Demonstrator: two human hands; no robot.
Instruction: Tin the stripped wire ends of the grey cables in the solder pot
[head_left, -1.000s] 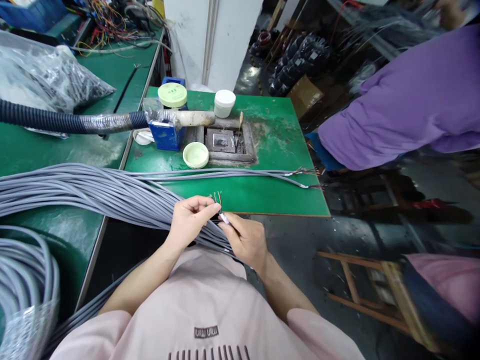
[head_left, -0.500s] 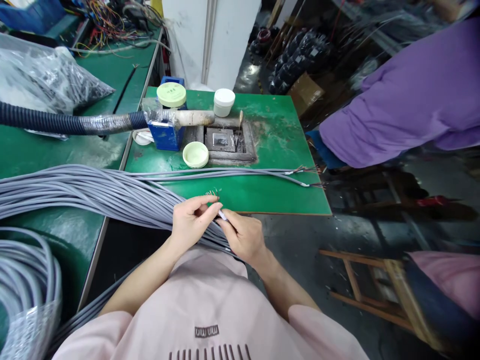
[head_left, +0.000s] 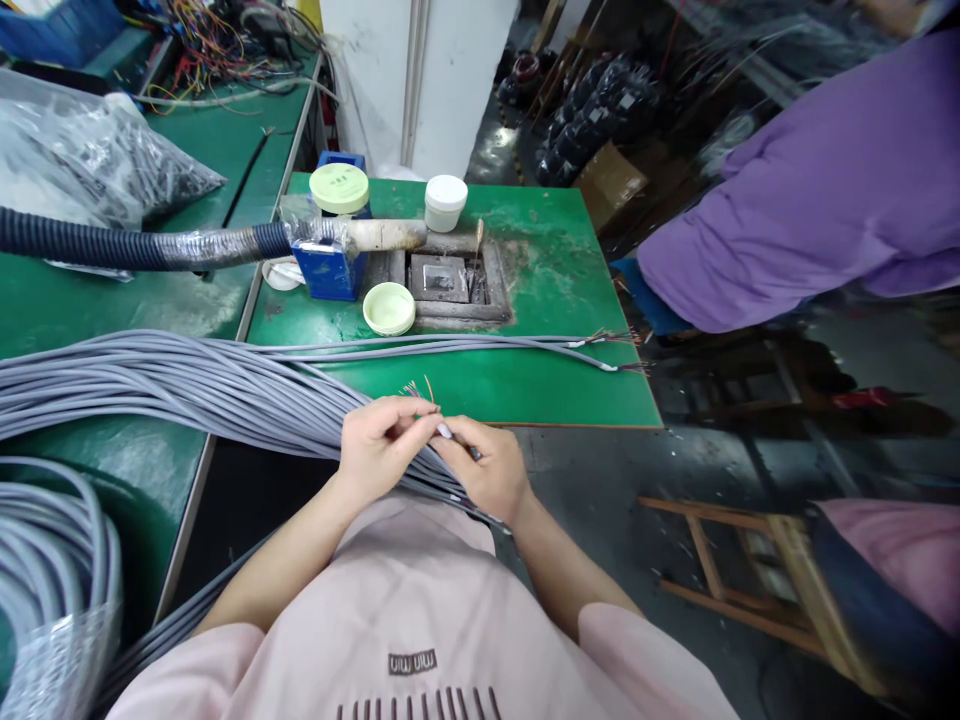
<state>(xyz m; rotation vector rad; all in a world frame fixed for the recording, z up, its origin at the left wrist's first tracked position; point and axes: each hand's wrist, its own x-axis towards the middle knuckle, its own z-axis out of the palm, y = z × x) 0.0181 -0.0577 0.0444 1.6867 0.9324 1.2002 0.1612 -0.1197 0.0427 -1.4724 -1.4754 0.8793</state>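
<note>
My left hand pinches the thin wires at a cable's end, and their bare coppery tips fan out above its fingers. Just to the right, my right hand is closed around the same grey cable, where a white band shows between the fingertips. Beneath both hands runs a thick bundle of grey cables coming from the left. Two cables lie apart on the green bench, their stripped wire ends near its right edge.
A solder pot is set in the green bench, with an extraction hose beside it. Around it stand an open tub and a white jar. A person in purple is at the right, near a wooden stool.
One orange-tipped wire now stands up apart from the others above my left fingers. Both hands keep nearly the same place, with the fingers slightly shifted.
</note>
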